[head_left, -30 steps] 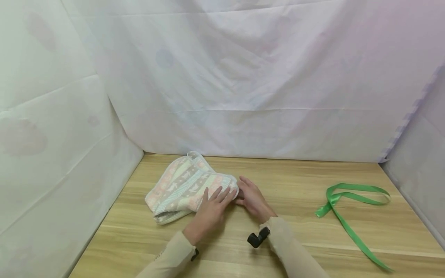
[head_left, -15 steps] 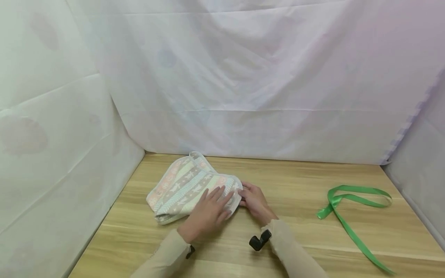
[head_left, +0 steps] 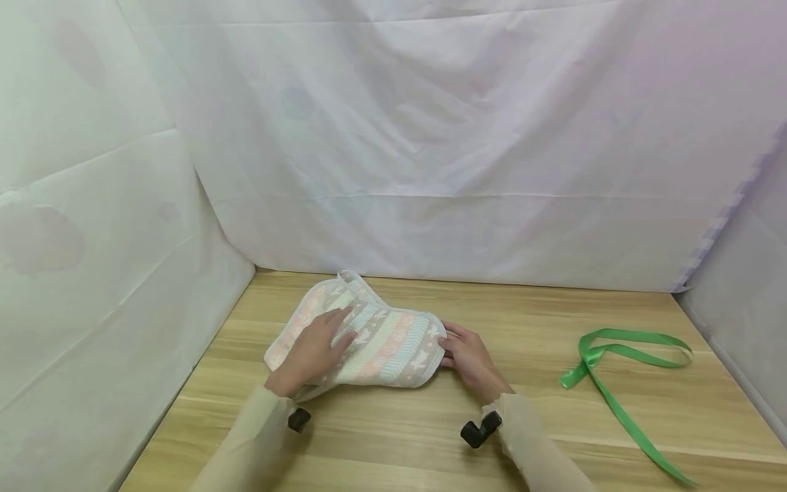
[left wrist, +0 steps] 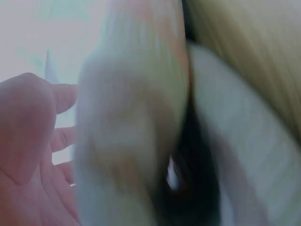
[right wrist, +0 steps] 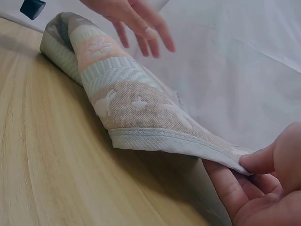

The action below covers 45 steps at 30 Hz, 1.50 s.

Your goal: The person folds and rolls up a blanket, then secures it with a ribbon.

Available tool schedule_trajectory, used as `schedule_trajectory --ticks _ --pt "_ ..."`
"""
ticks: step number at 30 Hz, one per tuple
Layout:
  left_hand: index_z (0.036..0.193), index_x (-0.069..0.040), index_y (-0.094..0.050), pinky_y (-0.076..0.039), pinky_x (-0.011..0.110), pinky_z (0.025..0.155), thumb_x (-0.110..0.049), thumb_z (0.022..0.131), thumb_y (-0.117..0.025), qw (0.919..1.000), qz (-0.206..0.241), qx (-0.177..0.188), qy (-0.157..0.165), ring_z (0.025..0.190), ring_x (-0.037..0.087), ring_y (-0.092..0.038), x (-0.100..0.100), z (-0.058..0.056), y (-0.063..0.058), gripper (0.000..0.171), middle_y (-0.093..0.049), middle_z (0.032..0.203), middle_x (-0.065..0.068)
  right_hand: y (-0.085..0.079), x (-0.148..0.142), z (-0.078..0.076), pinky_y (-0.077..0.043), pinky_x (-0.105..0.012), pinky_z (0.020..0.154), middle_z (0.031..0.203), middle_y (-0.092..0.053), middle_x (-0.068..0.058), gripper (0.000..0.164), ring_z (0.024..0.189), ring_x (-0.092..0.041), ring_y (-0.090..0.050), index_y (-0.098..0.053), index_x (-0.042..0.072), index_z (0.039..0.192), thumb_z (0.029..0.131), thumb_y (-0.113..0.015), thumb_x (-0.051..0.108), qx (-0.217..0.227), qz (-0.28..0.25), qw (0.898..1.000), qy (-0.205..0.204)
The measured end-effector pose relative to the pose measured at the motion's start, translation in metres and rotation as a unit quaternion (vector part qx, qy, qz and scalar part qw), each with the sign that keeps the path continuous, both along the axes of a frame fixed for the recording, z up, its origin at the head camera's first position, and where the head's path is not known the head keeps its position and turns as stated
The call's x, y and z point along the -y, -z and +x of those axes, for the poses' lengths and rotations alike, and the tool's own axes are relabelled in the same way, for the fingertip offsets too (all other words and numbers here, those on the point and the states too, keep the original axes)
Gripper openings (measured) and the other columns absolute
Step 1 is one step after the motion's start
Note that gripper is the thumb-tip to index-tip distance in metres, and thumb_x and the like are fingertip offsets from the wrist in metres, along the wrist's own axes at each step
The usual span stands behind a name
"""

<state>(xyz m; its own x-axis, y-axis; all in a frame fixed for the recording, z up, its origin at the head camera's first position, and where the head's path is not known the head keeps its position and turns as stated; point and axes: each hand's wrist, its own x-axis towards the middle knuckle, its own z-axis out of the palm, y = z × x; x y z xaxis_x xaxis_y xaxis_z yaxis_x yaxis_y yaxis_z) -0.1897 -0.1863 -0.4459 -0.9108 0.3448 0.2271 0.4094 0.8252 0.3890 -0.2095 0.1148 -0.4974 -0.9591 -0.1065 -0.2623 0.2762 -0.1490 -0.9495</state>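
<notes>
A gauzy cloth (head_left: pixel 381 345) with pastel stripes, white motifs and a pale blue bound edge lies loosely folded on the wooden table. My right hand (head_left: pixel 468 355) pinches its right edge, thumb on top and fingers beneath, seen closely in the right wrist view (right wrist: pixel 263 188). Over the cloth's left part is my left hand (head_left: pixel 316 348), fingers loosely extended. From the right wrist side, that left hand (right wrist: pixel 136 23) appears just above the cloth and grips nothing. The left wrist view is blurred, with the cloth (left wrist: pixel 127 108) close beside the left hand (left wrist: pixel 33 141).
A green ribbon (head_left: pixel 621 406) lies looped on the right side of the wooden table (head_left: pixel 393 444). White fabric (head_left: pixel 430 232) walls stand at the back and both sides. Each wrist carries a small black camera (head_left: pixel 482 429).
My left hand has moved left across the cloth, away from its right end. The right hand, holding the edge, has shifted slightly right, and the cloth's right part is spread wider and flatter.
</notes>
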Motion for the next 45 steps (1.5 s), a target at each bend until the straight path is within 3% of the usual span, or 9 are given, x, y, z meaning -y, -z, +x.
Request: schedule_trajectory --ticks 8,16,23,31,37,41,45 --pt "0.147 0.003 -0.040 -0.035 0.060 0.108 -0.022 0.101 -0.056 0.9947 0.064 0.073 -0.035 0.134 0.046 -0.043 0.026 -0.007 0.006 0.054 -0.047 0.145 0.027 -0.001 -0.022 0.002 -0.058 -0.030 0.065 0.122 -0.067 -0.019 0.049 0.080 -0.014 -0.069 -0.044 -0.002 0.146 0.098 -0.053 0.000 0.008 0.010 1.000 0.006" --pt "0.146 0.007 -0.039 -0.036 0.060 0.108 -0.018 0.101 -0.055 0.9923 0.069 0.084 -0.059 0.130 0.048 -0.045 0.038 -0.006 0.013 0.054 -0.048 0.141 0.031 -0.006 -0.046 0.007 -0.058 -0.029 0.063 0.112 -0.071 -0.010 0.048 0.075 -0.012 -0.068 -0.043 0.001 0.147 0.100 -0.052 0.003 0.013 0.015 1.000 0.009" --pt "0.147 0.008 -0.035 -0.033 0.062 0.109 -0.021 0.101 -0.056 0.9822 0.065 0.140 -0.107 0.134 0.051 -0.039 0.043 -0.005 0.016 0.059 -0.042 0.145 0.034 -0.013 -0.073 0.014 -0.057 -0.027 0.063 0.100 -0.073 -0.001 0.049 0.071 -0.008 -0.067 -0.040 -0.001 0.149 0.101 -0.051 0.006 0.010 0.043 0.999 0.006" --pt "0.151 0.002 -0.031 -0.048 0.057 0.096 -0.025 0.100 -0.057 0.9694 0.099 0.185 -0.128 0.117 0.043 -0.057 0.042 -0.006 0.023 0.063 -0.055 0.130 0.030 -0.017 -0.106 0.024 -0.057 -0.027 0.066 0.096 -0.072 0.005 0.052 0.072 -0.007 -0.066 -0.035 -0.001 0.150 0.102 -0.051 0.010 0.008 0.076 0.997 -0.001" --pt "0.150 -0.002 -0.035 -0.052 0.046 0.087 -0.026 0.098 -0.062 0.9591 0.128 0.218 -0.127 0.099 0.028 -0.063 0.031 -0.006 0.024 0.063 -0.065 0.111 0.015 -0.016 -0.125 0.030 -0.056 -0.026 0.064 0.094 -0.072 0.009 0.051 0.071 -0.006 -0.064 -0.036 -0.001 0.150 0.102 -0.051 0.010 0.014 0.106 0.994 0.009" --pt "0.149 -0.004 -0.037 -0.054 0.040 0.081 -0.023 0.095 -0.066 0.9504 0.149 0.248 -0.114 0.093 0.022 -0.064 0.024 -0.005 0.024 0.065 -0.067 0.105 0.010 -0.019 -0.130 0.032 -0.056 -0.027 0.067 0.107 -0.072 -0.007 0.049 0.077 -0.010 -0.065 -0.038 -0.002 0.149 0.102 -0.049 0.009 -0.003 0.173 0.985 0.001" --pt "0.150 -0.006 -0.038 -0.054 0.039 0.082 -0.019 0.093 -0.069 0.9450 0.169 0.261 -0.102 0.095 0.021 -0.064 0.019 -0.006 0.025 0.066 -0.068 0.105 0.009 -0.024 -0.129 0.031 -0.056 -0.032 0.077 0.127 -0.062 -0.028 0.049 0.098 -0.024 -0.067 -0.040 -0.003 0.147 0.102 -0.050 0.012 -0.054 0.283 0.957 -0.018"
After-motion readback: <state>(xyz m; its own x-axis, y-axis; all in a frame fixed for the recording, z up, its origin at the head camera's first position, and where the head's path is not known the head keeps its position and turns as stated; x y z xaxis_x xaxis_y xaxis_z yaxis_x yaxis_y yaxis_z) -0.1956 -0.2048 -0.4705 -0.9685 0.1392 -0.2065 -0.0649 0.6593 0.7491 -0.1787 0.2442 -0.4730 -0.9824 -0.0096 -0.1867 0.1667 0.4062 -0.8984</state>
